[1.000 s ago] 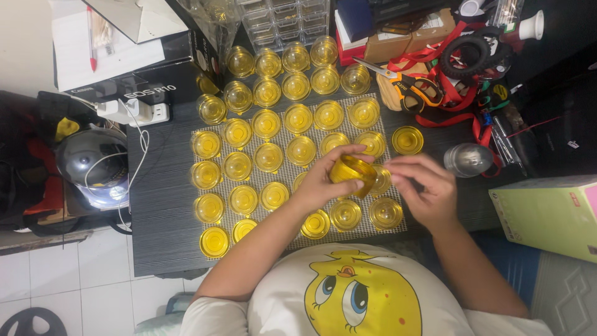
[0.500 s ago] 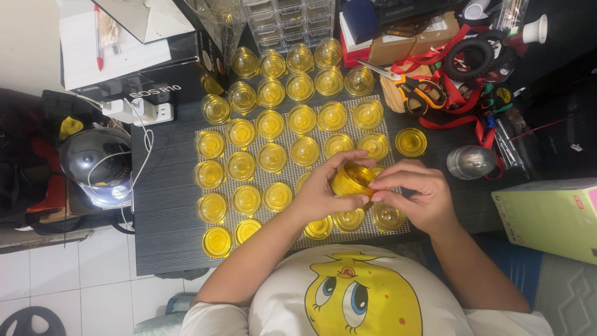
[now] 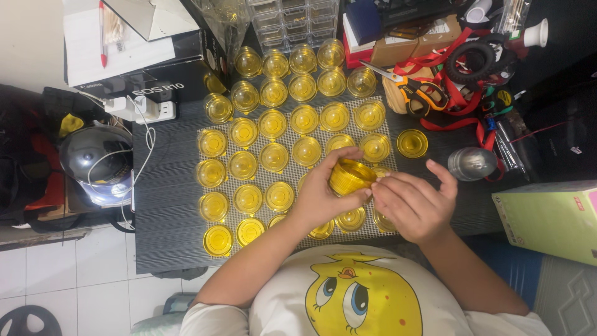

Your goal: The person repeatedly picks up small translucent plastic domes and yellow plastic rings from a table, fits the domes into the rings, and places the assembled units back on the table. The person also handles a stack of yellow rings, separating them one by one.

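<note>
My dark counter (image 3: 168, 236) carries a mesh mat (image 3: 379, 124) with rows of yellow cups (image 3: 273, 157). Above its near edge, my left hand (image 3: 323, 196) grips one tilted cup (image 3: 349, 177); my right hand (image 3: 413, 205) pinches its rim.

I am seeing rows of yellow cups (image 3: 274, 157) filling the mat (image 3: 379, 118), packed close together. Bare table (image 3: 168, 211) is lying open on the left of them. On the right, scissors (image 3: 407, 84), red straps (image 3: 460, 121) and a silver egg-shaped thing (image 3: 471, 163) are blocking the way.
</note>
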